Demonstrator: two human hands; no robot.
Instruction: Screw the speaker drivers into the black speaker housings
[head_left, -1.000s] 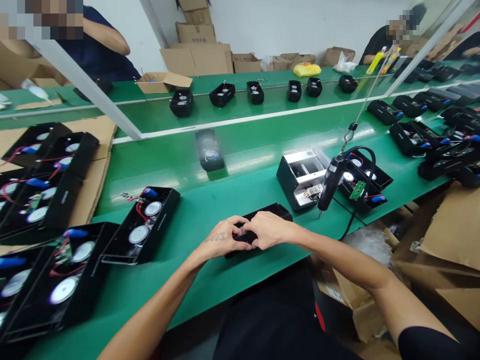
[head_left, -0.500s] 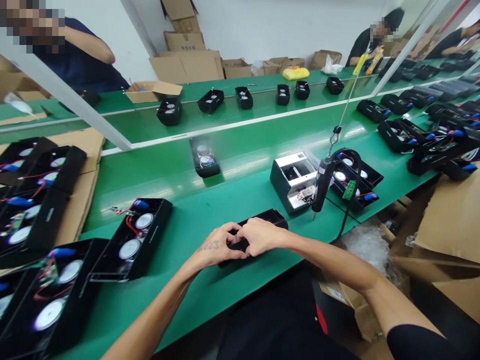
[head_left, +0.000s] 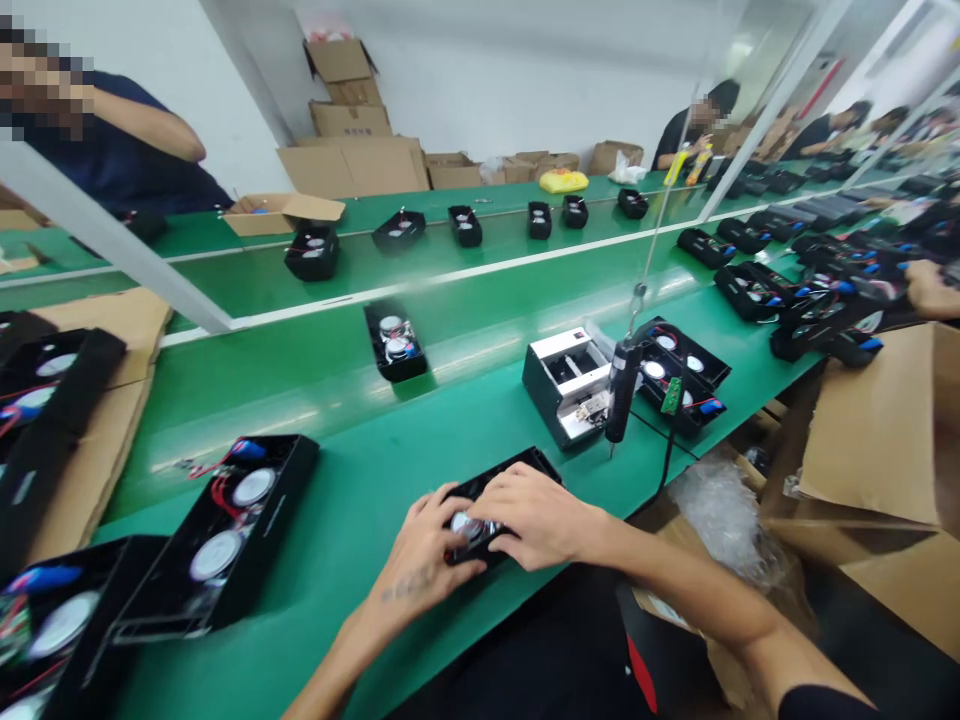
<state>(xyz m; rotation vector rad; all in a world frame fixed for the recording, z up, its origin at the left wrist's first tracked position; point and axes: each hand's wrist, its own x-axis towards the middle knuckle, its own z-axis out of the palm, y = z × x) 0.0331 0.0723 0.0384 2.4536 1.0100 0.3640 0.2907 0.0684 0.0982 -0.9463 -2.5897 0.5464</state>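
Left hand: the left hand lies curled over the near side of the housing, fingers closed and gripping it.
Right hand: the right hand arches over the far side, fingers bent down and gripping beside a round silver speaker driver.
Housing: a black speaker housing lies open side up on the green belt, mostly hidden under both hands.
In the way: an electric screwdriver hangs from a wire, its tip just above the belt, between a metal-and-white fixture and a second black housing holding a green circuit board.
Around: more open housings with red wires and blue parts sit just left, with a cardboard sheet beyond them.
Materials: crinkled bubble wrap and a corrugated carton lie right of the belt; a co-worker's hand rests far right.
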